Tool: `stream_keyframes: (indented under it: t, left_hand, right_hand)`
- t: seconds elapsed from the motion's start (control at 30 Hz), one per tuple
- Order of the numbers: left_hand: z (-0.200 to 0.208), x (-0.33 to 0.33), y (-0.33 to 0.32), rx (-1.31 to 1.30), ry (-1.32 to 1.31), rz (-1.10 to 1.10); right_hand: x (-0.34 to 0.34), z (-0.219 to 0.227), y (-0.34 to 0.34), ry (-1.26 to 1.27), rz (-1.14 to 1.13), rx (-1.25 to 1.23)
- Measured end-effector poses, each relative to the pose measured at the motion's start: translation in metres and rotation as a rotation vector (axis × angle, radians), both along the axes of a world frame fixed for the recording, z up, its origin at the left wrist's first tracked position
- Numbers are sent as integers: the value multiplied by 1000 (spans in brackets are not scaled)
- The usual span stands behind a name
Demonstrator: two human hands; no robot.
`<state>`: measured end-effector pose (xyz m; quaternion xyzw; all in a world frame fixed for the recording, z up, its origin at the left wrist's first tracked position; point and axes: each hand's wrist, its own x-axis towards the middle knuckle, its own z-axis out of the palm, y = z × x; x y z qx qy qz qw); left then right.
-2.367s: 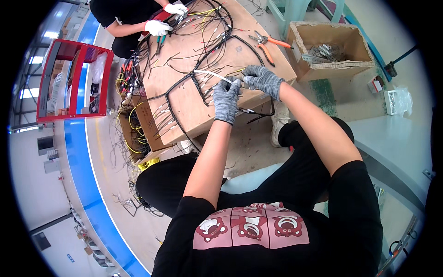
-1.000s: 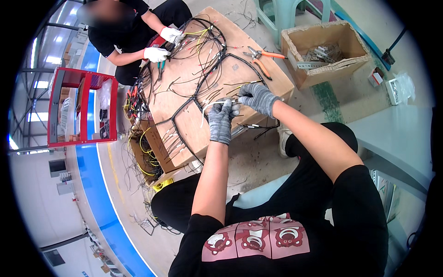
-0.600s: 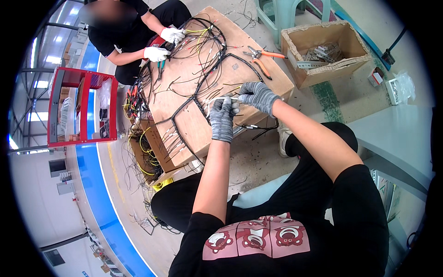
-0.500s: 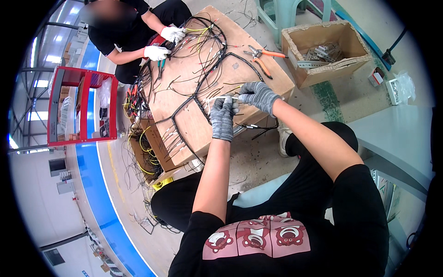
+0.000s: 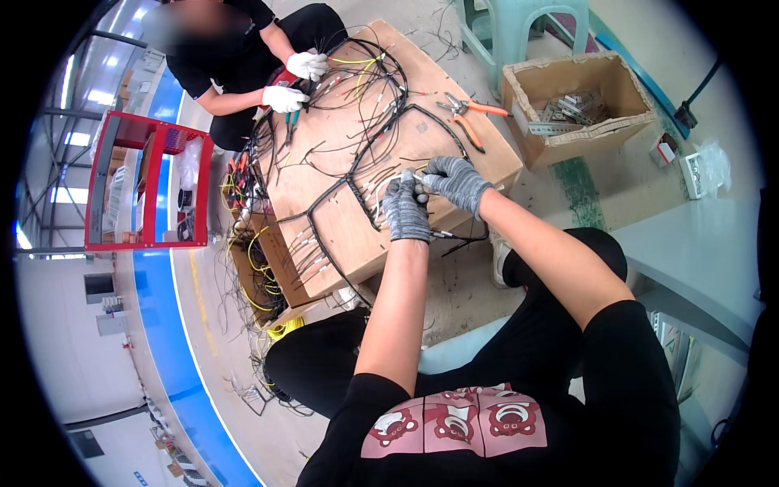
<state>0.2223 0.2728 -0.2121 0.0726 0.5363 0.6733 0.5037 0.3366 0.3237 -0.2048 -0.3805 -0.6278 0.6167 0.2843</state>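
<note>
White strip [image 5: 419, 172] is mostly hidden by the gloved hands [image 5: 405, 209] [image 5: 459, 183].

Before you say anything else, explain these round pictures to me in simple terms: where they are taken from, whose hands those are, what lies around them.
There is no machine here. A wide camera worn on a person's head looks down, so straight edges bend near the rim. The left hand and right hand, in grey gloves, belong to that person. Their fingertips come close together over the near part of a wooden table; whatever is between them is too covered to tell. On the table lie bundled black wires and orange-handled pliers. At the far side, another person's white-gloved hands are among the wires.
</note>
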Motion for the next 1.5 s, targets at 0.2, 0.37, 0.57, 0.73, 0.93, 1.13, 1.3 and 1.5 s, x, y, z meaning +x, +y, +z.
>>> stream_keyframes:
  t: [0.2,0.37,0.57,0.73,0.93,1.13,1.3,1.5]
  left_hand:
    - [-15,-91,-12,237,-78,323]
    - [14,-48,-35,168,244,40]
    - [-7,-3,-26,-75,370,-180]
    - [-7,-3,-20,-60,413,-195]
    - [-9,-6,-18,28,351,-148]
    - [-8,-14,-19,75,158,-118]
    - [-10,-15,-16,93,318,-167]
    - [-18,-6,-17,-67,557,-234]
  right_hand:
    - [-1,-6,-3,-93,54,142]
    - [5,-19,4,-67,-35,2]
    - [0,-20,0,6,-26,39]
    - [-1,-27,6,31,-24,-17]
    - [-1,-26,6,9,-33,4]
    - [13,-21,4,-157,18,102]
    - [12,-18,4,-113,-12,119]
    - [9,-21,8,-154,36,93]
